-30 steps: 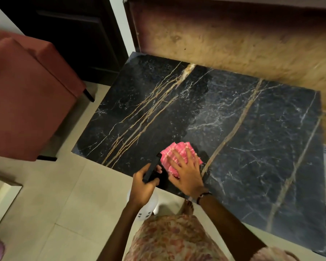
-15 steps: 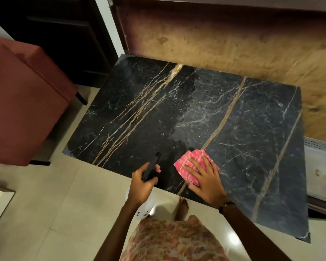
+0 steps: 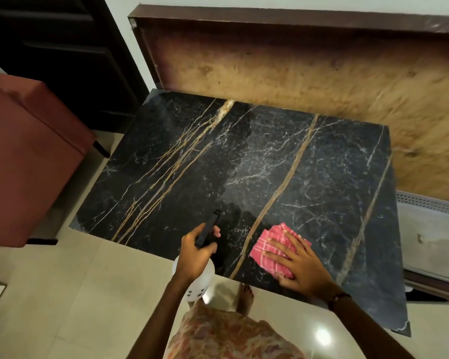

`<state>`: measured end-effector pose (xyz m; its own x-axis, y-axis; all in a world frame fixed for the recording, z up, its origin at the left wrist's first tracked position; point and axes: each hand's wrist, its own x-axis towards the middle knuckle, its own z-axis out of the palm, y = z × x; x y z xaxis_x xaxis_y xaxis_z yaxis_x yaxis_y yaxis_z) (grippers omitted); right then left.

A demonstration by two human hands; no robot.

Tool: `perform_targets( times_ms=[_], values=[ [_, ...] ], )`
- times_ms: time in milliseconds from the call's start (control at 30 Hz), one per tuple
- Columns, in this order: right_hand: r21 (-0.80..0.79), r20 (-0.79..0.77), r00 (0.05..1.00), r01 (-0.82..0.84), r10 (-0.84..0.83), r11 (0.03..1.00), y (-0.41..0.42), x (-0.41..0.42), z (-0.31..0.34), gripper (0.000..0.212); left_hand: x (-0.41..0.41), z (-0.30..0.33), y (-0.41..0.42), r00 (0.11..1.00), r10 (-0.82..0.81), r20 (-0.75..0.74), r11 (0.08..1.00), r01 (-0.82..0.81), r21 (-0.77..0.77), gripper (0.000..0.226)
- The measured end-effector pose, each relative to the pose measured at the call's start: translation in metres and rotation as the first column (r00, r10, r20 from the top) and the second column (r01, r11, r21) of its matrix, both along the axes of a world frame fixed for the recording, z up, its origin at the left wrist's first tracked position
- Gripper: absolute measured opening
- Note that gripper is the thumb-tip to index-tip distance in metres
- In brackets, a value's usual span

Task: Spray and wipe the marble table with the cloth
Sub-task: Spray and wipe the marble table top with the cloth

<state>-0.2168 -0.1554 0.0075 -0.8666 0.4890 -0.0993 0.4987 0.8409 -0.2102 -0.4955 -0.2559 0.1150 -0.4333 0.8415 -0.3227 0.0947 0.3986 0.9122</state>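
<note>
The cloth [image 3: 278,251] is pressed flat by the right hand [image 3: 300,268] at the near edge of the desk [image 3: 335,177]; the bottle [image 3: 201,277] is gripped by the left hand [image 3: 195,251]; the far part looks perhaps still unwiped.

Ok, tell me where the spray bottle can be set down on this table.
The marble table is bare almost everywhere: the whole far half up to the wooden panel, and the left part beside the red chair. Only the near edge is crowded, where the right hand presses the pink cloth and the left hand holds the spray bottle.
</note>
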Motion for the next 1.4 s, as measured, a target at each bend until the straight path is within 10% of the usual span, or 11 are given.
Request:
perform_targets(
  times_ms=[233,533,867,1133,1400],
  values=[
    [-0.123,0.067,0.977,0.21,-0.203,0.97,0.051,-0.099,0.001,0.065,-0.007,0.003,0.021,0.999,-0.009,-0.045,1.0,0.01,0.022,0.032],
    [0.032,-0.045,0.991,-0.126,0.128,0.991,0.034,-0.07,-0.006,0.066,-0.032,0.001,0.06,1.0,-0.015,-0.017,1.0,0.016,0.002,0.031],
    [-0.104,0.045,0.96,0.279,-0.276,0.955,0.132,-0.158,0.001,0.068,-0.059,-0.002,0.111,0.999,-0.051,-0.015,0.999,0.05,-0.021,0.03],
    [0.014,-0.022,0.997,-0.073,0.074,0.997,0.085,-0.166,-0.008,0.064,-0.082,-0.005,0.146,0.997,-0.068,0.034,0.995,0.07,-0.064,0.027],
    [-0.004,-0.023,0.951,0.308,-0.308,0.951,0.18,-0.13,0.002,0.068,-0.091,-0.004,0.186,0.994,-0.08,0.069,0.995,0.084,-0.052,0.029]
  ],
)
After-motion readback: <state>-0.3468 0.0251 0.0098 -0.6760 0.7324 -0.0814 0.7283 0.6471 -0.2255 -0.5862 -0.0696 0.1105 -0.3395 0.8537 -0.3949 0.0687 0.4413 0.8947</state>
